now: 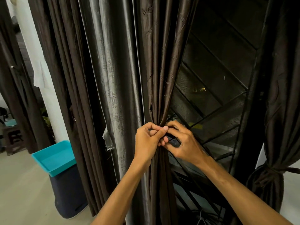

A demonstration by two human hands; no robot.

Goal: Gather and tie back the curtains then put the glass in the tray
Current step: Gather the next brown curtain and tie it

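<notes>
A dark brown curtain [155,70] hangs in front of me, bunched into a narrow waist at mid height. My left hand [147,142] grips that gathered waist from the left, thumb across the front. Against it from the right, my right hand [181,143] pinches a dark tie-back strip [172,141] at the bunch. A shiny grey lining panel [116,82] hangs loose just left of the gathered part. At the far right a second curtain [274,172] is knotted with its tie. A turquoise tray [65,168] sits low on the left. No glass is in view.
The tray rests on a dark blue cylindrical stool or bin [68,195]. Behind the curtain is a window with a black diagonal metal grille [215,101]. A white wall strip [37,65] and more curtain folds stand at the left, with pale floor [21,192] below.
</notes>
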